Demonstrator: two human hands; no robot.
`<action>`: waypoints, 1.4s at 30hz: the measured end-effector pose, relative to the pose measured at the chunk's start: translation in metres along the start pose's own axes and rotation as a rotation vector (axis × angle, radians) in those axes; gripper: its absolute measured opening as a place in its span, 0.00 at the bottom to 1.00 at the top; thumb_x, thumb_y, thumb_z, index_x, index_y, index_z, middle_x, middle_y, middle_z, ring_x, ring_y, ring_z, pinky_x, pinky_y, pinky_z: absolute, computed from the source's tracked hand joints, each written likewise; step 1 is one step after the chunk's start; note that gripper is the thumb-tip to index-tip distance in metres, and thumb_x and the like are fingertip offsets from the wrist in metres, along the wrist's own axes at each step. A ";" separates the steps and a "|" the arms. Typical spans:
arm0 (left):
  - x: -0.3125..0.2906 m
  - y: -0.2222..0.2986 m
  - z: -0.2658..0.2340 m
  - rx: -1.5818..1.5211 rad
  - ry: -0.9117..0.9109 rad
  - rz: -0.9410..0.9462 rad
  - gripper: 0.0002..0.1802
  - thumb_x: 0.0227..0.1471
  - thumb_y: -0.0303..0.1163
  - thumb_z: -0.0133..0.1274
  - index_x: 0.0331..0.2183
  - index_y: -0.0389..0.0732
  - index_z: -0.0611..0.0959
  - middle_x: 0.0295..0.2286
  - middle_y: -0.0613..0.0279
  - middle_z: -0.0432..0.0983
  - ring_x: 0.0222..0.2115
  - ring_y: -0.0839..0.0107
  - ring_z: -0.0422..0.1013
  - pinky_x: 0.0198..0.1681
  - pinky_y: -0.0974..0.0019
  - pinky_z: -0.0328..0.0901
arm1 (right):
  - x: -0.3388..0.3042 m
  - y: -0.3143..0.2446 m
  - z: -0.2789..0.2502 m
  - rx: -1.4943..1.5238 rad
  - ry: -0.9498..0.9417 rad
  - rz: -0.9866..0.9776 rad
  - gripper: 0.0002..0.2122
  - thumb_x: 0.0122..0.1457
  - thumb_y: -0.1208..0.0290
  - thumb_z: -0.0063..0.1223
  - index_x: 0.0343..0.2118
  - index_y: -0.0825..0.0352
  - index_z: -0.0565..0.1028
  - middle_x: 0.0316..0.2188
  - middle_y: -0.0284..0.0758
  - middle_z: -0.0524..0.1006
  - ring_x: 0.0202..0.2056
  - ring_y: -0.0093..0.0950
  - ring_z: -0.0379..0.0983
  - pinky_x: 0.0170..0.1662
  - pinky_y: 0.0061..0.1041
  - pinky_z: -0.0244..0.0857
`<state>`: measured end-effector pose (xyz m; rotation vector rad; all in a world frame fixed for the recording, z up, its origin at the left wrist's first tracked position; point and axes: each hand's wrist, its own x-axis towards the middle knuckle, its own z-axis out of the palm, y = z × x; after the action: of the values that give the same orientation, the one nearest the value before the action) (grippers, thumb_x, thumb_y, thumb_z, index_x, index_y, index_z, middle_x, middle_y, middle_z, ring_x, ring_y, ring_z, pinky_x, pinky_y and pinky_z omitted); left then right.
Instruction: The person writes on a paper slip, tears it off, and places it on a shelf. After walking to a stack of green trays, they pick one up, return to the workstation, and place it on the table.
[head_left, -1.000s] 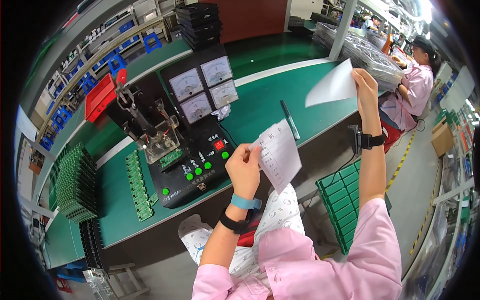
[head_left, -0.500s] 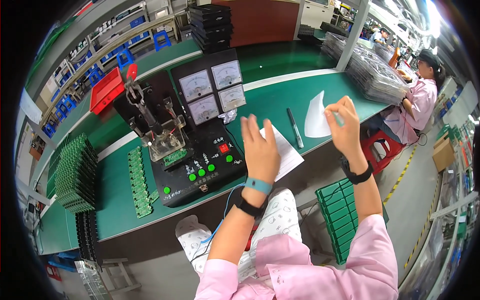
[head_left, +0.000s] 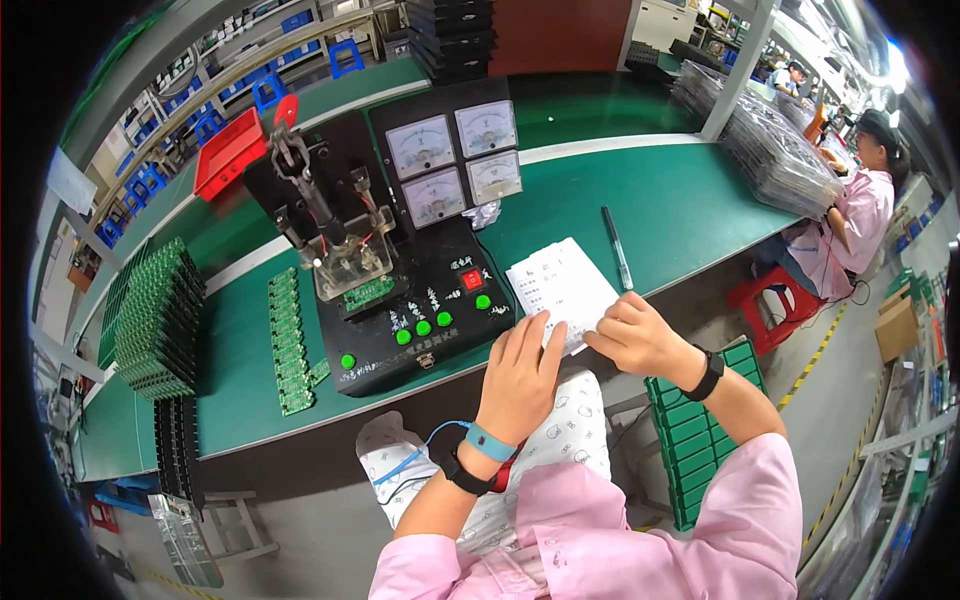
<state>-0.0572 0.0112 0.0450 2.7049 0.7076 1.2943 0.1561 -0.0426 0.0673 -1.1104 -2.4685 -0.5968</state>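
A small printed paper sheet (head_left: 562,280) lies on the green bench, to the right of a black test box (head_left: 420,340) with green buttons and a red switch. My left hand (head_left: 522,375) rests with its fingers stretched over the sheet's lower left part. At the lower right corner, my right hand (head_left: 645,342) has its fingers curled and pinched on the paper; the fingertips are partly hidden. A pen (head_left: 618,248) lies just beyond my right hand. Under the test box's clear clamp fixture (head_left: 352,262) sits a green circuit board (head_left: 368,294).
Left of the box lies a circuit board strip (head_left: 290,345), with stacked boards (head_left: 155,320) farther left. A red tray (head_left: 229,160) stands behind. Clear plastic trays (head_left: 770,160) pile up at the right, near a seated person (head_left: 860,220). Green trays (head_left: 700,440) stand below the bench edge.
The sheet my right hand held raised is now down on the bench paper. My right hand moved down and left; my left hand lowered onto the paper's edge. The view shifted slightly.
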 end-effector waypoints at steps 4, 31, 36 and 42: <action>-0.003 -0.007 0.014 -0.131 -0.157 0.013 0.24 0.37 0.23 0.57 0.41 0.35 0.76 0.44 0.49 0.71 0.47 0.55 0.67 0.48 0.59 0.65 | -0.006 -0.002 0.001 0.139 0.045 0.146 0.09 0.44 0.76 0.55 0.31 0.64 0.78 0.23 0.30 0.66 0.28 0.27 0.63 0.35 0.25 0.59; -0.009 -0.014 0.034 -0.158 -0.197 -0.036 0.19 0.34 0.19 0.53 0.36 0.36 0.76 0.41 0.54 0.75 0.45 0.56 0.70 0.48 0.59 0.66 | 0.067 0.082 0.076 1.025 -0.106 1.062 0.13 0.46 0.84 0.57 0.37 0.75 0.77 0.26 0.34 0.78 0.30 0.20 0.75 0.35 0.17 0.68; -0.008 -0.014 0.036 -0.154 -0.200 -0.041 0.19 0.35 0.19 0.53 0.36 0.36 0.76 0.41 0.54 0.75 0.45 0.57 0.70 0.48 0.59 0.66 | 0.066 0.084 0.084 1.043 -0.038 1.067 0.13 0.43 0.83 0.59 0.36 0.72 0.78 0.24 0.34 0.79 0.27 0.20 0.75 0.33 0.18 0.68; -0.007 -0.013 0.035 -0.159 -0.197 -0.039 0.19 0.35 0.19 0.53 0.36 0.36 0.77 0.41 0.54 0.75 0.45 0.57 0.70 0.48 0.59 0.66 | 0.066 0.083 0.091 1.079 -0.054 1.083 0.14 0.43 0.84 0.60 0.37 0.71 0.77 0.23 0.34 0.79 0.27 0.20 0.75 0.32 0.18 0.68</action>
<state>-0.0404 0.0248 0.0140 2.6286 0.6060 1.0100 0.1651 0.0947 0.0414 -1.5851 -1.3772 0.9449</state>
